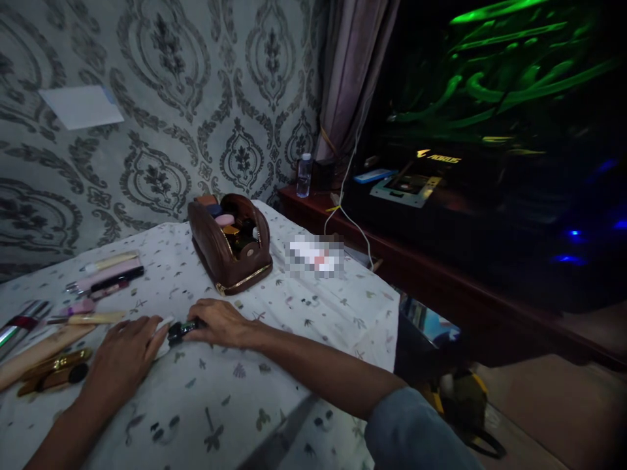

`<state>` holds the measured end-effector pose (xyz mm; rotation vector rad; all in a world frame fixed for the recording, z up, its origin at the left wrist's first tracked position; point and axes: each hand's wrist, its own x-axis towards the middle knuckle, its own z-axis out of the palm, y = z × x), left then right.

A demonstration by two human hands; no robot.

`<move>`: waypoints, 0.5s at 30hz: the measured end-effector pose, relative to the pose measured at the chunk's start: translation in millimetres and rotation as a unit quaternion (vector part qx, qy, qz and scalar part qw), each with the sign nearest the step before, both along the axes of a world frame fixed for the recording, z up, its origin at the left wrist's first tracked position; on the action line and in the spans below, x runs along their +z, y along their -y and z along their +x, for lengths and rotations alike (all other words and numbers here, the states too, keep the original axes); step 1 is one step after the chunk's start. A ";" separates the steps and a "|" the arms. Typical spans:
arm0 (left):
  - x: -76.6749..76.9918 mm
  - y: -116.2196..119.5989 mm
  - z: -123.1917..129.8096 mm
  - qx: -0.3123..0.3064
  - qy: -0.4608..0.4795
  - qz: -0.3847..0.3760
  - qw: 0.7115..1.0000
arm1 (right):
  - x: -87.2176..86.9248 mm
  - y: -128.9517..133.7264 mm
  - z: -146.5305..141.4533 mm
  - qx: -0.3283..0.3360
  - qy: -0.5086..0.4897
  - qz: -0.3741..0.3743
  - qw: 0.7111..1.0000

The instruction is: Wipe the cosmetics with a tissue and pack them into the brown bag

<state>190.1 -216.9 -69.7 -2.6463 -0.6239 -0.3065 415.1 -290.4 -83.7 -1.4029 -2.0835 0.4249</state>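
Observation:
At the lower centre-left, my right hand [219,322] has its fingers closed on a small dark, shiny item [182,331] lying on the patterned white cloth [235,398]. My left hand [126,356] rests just left of it, its fingers against a white item [163,336]; how firmly it holds this is hard to see. Behind my hands stands a brown makeup bag [245,272], unzipped and wide open, with several cosmetics inside. Gold and dark tubes [56,367] lie left of my left hand, with several pens and brushes [110,273] farther back.
A clear bottle [304,176] stands on the dark red desk [337,222] at the back, beside a white cable [349,170]. A computer case with green lights [490,130] fills the right. A blurred patch covers something right of the bag.

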 end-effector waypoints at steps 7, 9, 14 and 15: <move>-2.3 -0.1 -30.9 0.105 0.039 -0.064 0.992 | -6.2 -4.8 -0.8 0.002 -0.006 -0.006 1.000; -4.9 2.9 -31.3 0.108 0.048 -0.071 0.990 | -7.2 -5.0 -0.7 -0.001 -0.006 -0.006 1.000; -8.7 11.2 -27.9 0.137 0.076 -0.051 0.986 | -6.7 -1.5 -3.3 -0.006 -0.022 0.000 1.000; -8.3 12.7 -29.3 0.127 0.083 -0.042 0.988 | -5.8 -0.5 -5.3 -0.007 -0.025 0.001 1.000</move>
